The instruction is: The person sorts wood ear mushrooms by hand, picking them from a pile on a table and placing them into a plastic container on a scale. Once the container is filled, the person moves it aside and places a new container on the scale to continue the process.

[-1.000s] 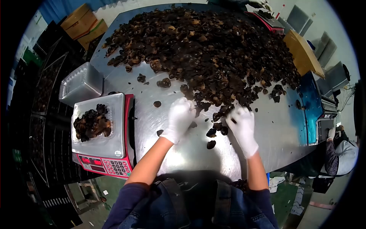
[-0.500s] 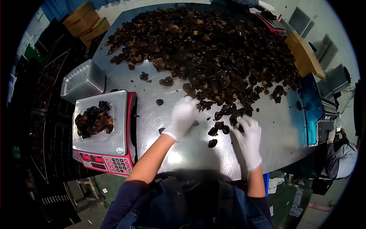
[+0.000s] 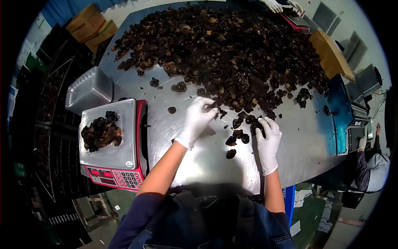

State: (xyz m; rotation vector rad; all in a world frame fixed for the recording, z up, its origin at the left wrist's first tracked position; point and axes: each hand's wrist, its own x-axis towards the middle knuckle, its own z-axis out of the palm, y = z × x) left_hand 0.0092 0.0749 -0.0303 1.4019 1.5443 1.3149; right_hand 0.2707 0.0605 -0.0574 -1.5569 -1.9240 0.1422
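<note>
A broad heap of dark wood ear mushrooms (image 3: 224, 50) covers the far part of the metal table (image 3: 174, 133). My left hand (image 3: 197, 118), in a white glove, is at the heap's near edge, thumb and fingers closed round a dark mushroom piece. To its right my gloved right hand (image 3: 268, 141) curls its fingers on another dark piece (image 3: 258, 128). Several loose mushroom pieces (image 3: 237, 133) lie between my hands. On the left, a clear plastic tray (image 3: 121, 141) with mushrooms in it rests on a red digital scale (image 3: 139, 137).
Stacked clear trays (image 3: 89, 89) stand behind the scale. Cardboard boxes (image 3: 91, 25) are at the back left. Across the table, another person's gloved hands (image 3: 273, 6) are by a second scale (image 3: 296, 21). At the right sits another person (image 3: 371, 170) beside a blue-edged machine (image 3: 342, 112).
My left hand has shifted slightly up, its thumb and fingers now parted round a piece. My right hand has moved a little up and left. The far person's hands have come further into view.
</note>
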